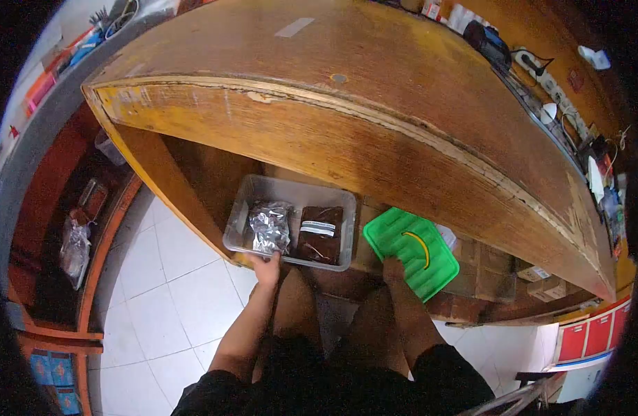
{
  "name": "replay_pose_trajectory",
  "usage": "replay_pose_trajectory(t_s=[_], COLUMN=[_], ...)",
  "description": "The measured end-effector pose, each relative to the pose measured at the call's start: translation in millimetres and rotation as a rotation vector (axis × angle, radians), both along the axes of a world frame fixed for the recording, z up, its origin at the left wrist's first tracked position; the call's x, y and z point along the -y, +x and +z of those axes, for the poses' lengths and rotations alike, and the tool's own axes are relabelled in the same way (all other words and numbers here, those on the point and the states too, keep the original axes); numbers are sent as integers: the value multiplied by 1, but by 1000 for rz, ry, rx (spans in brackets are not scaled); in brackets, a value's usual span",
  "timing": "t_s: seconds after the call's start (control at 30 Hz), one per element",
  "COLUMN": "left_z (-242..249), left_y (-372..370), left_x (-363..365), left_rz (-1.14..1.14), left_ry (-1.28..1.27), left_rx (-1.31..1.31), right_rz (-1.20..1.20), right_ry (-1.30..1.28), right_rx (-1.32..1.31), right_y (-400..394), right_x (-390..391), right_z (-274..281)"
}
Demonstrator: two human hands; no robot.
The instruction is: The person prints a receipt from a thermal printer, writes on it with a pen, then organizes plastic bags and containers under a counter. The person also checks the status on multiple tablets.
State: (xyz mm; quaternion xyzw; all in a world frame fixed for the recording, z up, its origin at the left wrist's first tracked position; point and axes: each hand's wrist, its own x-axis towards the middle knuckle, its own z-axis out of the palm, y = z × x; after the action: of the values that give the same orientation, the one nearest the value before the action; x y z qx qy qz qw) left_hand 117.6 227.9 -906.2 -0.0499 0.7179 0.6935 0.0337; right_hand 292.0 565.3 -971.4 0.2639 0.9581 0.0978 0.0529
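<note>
A clear plastic box [237, 220] rests under the wooden table, in front of my knees. Inside it, a crumpled silver foil packet [269, 227] lies on the left and a dark brown packet with a pale label [320, 236] on the right. My left hand [265, 267] grips the box's near rim at its left part. To the right, a green lid with a yellow handle [428, 272] is tilted over the shelf. My right hand [394, 269] is closed on the lid's left edge, with its fingers partly hidden in shadow.
The wooden table's thick front edge [374, 132] overhangs the box and lid. Cardboard boxes [479, 270] stand on the shelf at right. A power strip with cables [551, 87] runs along the table's far right side. White floor tiles [149, 291] show at left.
</note>
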Motion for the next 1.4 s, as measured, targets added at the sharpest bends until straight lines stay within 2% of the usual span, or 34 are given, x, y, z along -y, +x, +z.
replay_pose_trajectory(t_s=[0.03,0.1,0.23,0.3,0.37,0.43,0.5,0.53,0.6,0.67,0.7,0.77,0.8,0.9,0.97,1.03,1.07,1.1,1.13,1.2,1.27,1.3,1.33,1.37,1.4], left_z=[-5,-2,18,24,34,-6,-35,-28,5,5,20,47,35,9,-3,-6,-6,-6,-5,23,8,-3,-12,3,32], left_y=[-1,2,6,7,9,-3,-16,-12,2,4,7,16,11,-1,-5,-5,-9,-8,-9,-2,-10,-14,-19,-15,-8], left_x=[0,2,-1,-4,-2,3,7,8,11,13,12,10,13,22,24,21,19,16,18,18,21,24,29,26,20], left_rz=[11,19,8,16,4,-27,110,102,41,25,12,213,191,91,139,154,144,125,102,78,64,57,6,-5,-10], left_ry=[-51,-107,-109,-116,-82,-79,359,359,573,724,716,576,699,584,649,180,313,313,259,239,207,173,202,198,144], left_rx=[12,27,1,0,54,-29,80,74,190,224,222,232,192,125,181,21,19,26,22,52,10,-30,78,73,74], right_rz=[1,40,21,123,283,389,596,650,745,775,797,802,789,748,876,846,889,932,860,352,-163,-232,-303,-313,-285], right_ry=[0,-119,-101,-300,-212,-474,-439,-464,-428,-369,-349,-329,-354,-426,-408,-459,-531,-604,-541,-415,-302,-380,-459,-460,-707], right_rx=[-1,-161,-171,-400,-510,-486,-336,-374,-380,-353,-345,-348,-335,-236,-320,-273,-250,-230,-441,-668,-690,-700,-712,-720,-575], right_y=[1,-1,8,8,4,-8,-29,-38,-60,-81,-93,-111,-118,-132,-132,-132,-129,-127,-125,-111,-110,-105,-100,-96,-96], right_x=[1,2,19,34,69,112,137,157,190,211,219,229,232,231,227,219,214,210,208,190,155,130,111,105,98], right_z=[12,42,120,167,200,222,195,202,207,197,190,177,172,160,156,156,160,165,163,171,154,126,97,97,102])
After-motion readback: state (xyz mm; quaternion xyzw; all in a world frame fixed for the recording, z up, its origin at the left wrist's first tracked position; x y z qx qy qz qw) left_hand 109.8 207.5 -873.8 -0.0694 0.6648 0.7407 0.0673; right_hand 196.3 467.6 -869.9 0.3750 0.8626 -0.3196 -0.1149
